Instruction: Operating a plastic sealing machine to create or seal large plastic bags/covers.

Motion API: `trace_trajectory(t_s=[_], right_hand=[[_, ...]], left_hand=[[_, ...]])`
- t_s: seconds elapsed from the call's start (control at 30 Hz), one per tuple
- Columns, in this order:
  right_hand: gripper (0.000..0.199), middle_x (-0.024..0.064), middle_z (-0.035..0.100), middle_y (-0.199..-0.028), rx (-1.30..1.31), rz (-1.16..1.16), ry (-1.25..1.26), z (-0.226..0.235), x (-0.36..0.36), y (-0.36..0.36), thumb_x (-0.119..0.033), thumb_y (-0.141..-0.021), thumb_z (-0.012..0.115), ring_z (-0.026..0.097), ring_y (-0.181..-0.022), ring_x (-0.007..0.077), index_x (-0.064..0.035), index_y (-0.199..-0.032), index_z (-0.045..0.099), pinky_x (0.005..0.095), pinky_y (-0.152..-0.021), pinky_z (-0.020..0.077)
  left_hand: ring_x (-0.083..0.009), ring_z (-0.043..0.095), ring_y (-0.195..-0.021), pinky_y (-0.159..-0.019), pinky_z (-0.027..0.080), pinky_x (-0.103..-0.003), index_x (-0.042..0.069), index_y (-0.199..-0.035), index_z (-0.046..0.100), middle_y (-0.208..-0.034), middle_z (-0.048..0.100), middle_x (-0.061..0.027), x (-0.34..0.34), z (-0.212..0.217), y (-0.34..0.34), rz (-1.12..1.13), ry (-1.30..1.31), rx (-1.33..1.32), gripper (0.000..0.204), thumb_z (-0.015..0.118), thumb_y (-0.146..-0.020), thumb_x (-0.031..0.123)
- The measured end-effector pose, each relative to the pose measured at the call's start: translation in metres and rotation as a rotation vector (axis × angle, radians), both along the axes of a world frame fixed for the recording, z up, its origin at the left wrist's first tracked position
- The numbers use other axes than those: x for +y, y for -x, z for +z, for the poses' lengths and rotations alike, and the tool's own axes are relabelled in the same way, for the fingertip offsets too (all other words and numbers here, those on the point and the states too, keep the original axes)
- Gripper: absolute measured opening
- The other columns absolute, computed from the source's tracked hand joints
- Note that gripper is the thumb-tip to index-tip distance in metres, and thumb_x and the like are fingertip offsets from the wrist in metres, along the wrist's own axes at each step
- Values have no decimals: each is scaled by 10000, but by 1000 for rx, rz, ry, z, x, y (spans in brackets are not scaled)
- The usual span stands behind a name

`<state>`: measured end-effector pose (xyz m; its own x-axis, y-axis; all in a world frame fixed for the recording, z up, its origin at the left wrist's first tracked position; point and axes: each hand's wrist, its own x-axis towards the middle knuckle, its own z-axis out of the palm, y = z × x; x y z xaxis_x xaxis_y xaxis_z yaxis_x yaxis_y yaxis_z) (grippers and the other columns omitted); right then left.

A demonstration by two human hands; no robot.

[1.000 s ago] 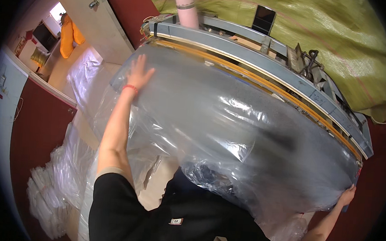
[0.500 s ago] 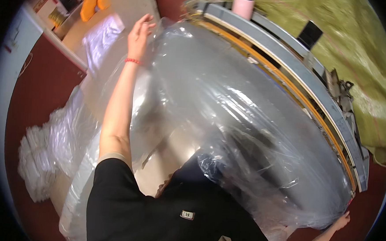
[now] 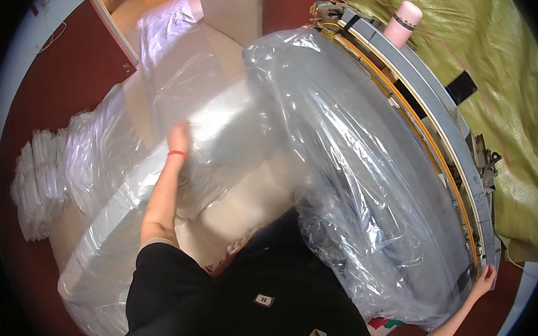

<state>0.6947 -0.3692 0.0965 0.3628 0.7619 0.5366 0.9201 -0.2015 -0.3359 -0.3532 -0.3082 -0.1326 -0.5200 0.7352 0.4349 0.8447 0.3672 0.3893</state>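
Clear plastic film (image 3: 367, 174) lies in a wide, wrinkled sheet over the table, and part of it hangs in folds near my body. My left hand (image 3: 179, 139), with a red band at the wrist, is over the film on the left side. Motion blurs its fingers, so their grip is unclear. At the near right end of a long grey metal bar (image 3: 436, 98), my right hand (image 3: 486, 280) has its fingers bent together. What they hold is too small to make out. An orange strip (image 3: 428, 138) runs along the bar's near side.
Folded plastic bags (image 3: 37, 181) lie at the far left. A pink bottle (image 3: 403, 25) and a dark phone (image 3: 461, 87) are beside the bar, before a yellow-green sheet (image 3: 502, 176). Metal parts (image 3: 486, 158) stick out near the bar's right end.
My left hand has come down toward me from the film's far edge. My right hand has moved up to the bar's end. The film on the left has shifted, and the view has turned.
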Motion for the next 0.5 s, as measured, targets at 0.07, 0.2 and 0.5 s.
trace_trajectory(t_s=[0.07, 0.2, 0.5], right_hand=[[254, 102, 552, -991, 44, 154, -19, 16, 36, 47, -160, -859, 515, 512, -928, 175, 29, -1029, 508, 277, -835, 393], [180, 56, 548, -957, 192, 488, -43, 49, 105, 237, -98, -844, 523, 507, -874, 122, 14, -985, 541, 232, -796, 392], [490, 55, 525, -1095, 659, 1601, 426, 79, 61, 626, -146, -649, 713, 499, -993, 156, -64, -1090, 517, 262, -774, 432]], left_hand=[[-228, 556, -682, -627, 434, -315, 26, -805, 559, -706, 566, -115, -8, 33, 15, 117, -244, -189, 68, 515, -793, 76], [-98, 480, -675, -633, 388, -218, 20, -821, 515, -766, 518, -30, -10, 174, -49, -285, -619, -447, 41, 495, -823, 55], [-245, 570, -651, -557, 474, -313, 29, -794, 575, -767, 561, -98, -38, 328, -245, -1353, -470, -12, 167, 560, -635, -18]])
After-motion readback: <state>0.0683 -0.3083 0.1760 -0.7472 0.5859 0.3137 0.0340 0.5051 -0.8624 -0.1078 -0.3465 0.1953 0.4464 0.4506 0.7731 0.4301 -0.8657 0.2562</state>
